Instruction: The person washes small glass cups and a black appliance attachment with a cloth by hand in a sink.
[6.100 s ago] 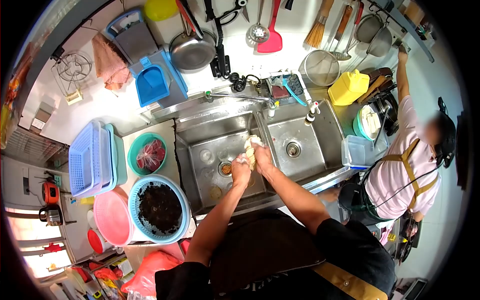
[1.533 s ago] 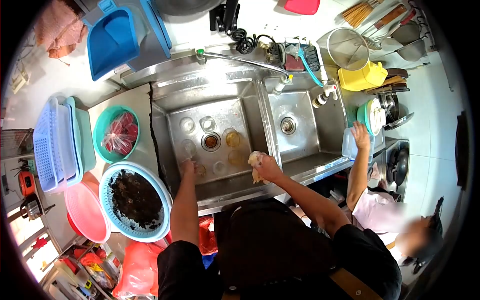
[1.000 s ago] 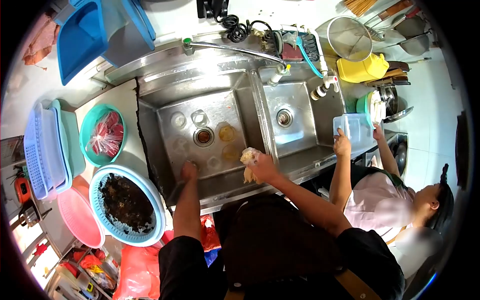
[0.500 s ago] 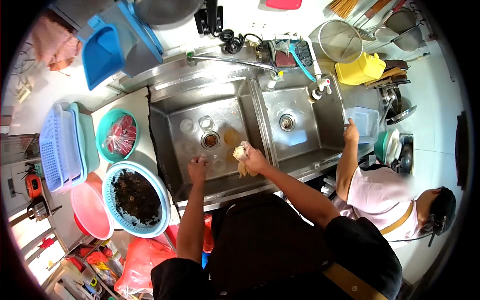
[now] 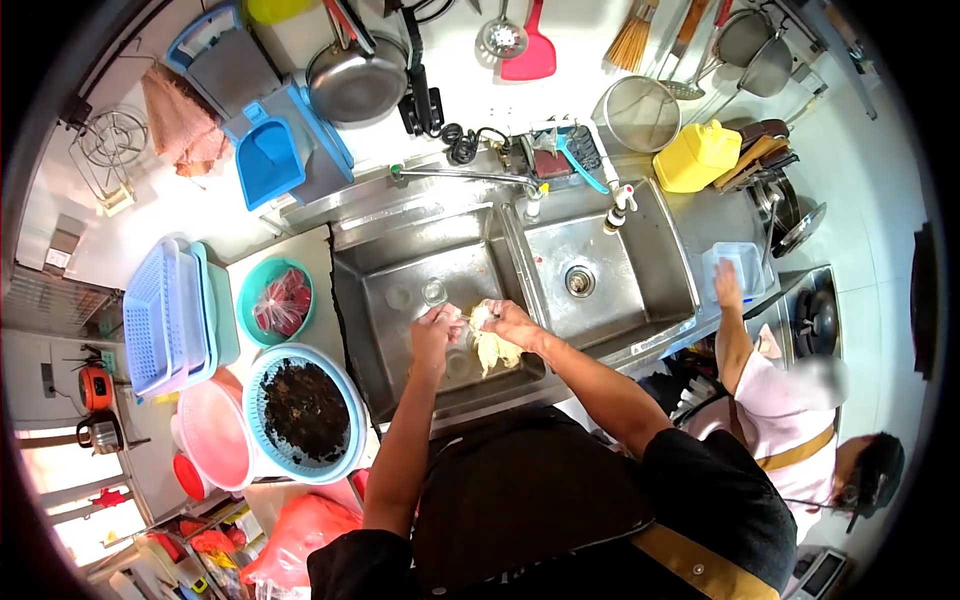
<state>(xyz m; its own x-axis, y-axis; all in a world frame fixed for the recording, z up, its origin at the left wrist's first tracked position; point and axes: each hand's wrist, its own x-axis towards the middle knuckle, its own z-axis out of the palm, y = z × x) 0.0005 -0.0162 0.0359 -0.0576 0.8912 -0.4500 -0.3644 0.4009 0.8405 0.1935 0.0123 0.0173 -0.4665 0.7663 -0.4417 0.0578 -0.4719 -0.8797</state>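
Over the left sink basin (image 5: 400,262), my right hand (image 5: 514,326) grips a crumpled, pale yellow cloth (image 5: 496,350) that hangs limply below the fingers. My left hand (image 5: 434,332) is just to its left, fingers closed around something small and pale that I cannot make out. Beyond my left hand, a clear glass (image 5: 434,292) stands on the basin floor. Another round, clear glass-like item (image 5: 398,297) is left of it. More round shapes lie under my hands, partly covered.
A co-worker's hand (image 5: 727,285) is at a clear plastic container (image 5: 738,262) on the right. At left stand a teal bowl (image 5: 248,300) with bagged red contents and a blue basket (image 5: 357,440) of dark, leafy-looking matter. A faucet (image 5: 470,175) spans the back, beside the right basin (image 5: 610,250).
My left hand has come closer to my right hand and the cloth. The cloth now hangs lower and more spread. The co-worker's hand has reached over the container. The view has shifted.
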